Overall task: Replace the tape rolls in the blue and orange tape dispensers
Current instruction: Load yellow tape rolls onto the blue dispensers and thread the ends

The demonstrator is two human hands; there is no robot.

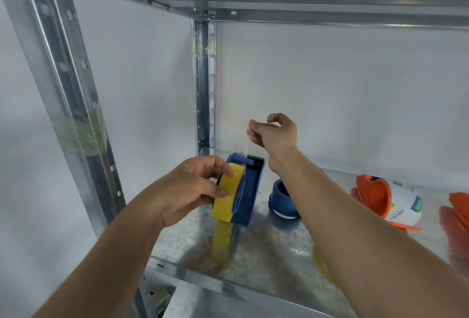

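Note:
The blue tape dispenser (250,191) stands on the metal shelf (276,246) with a yellow tape roll (228,197) mounted on its side. My left hand (193,185) grips that roll, thumb and fingers around its rim. My right hand (275,132) is raised above the dispenser's cutter and pinches the clear tape end (246,140), which stretches up from the cutter. An orange tape dispenser (374,194) lies on its side to the right, holding a roll with a white printed label (403,203).
A blue round part (283,199) sits just right of the blue dispenser, partly behind my right forearm. Another orange piece (456,213) lies at the right edge. Steel uprights (204,84) and an upper shelf frame the space; old tape wraps the near left post (76,135).

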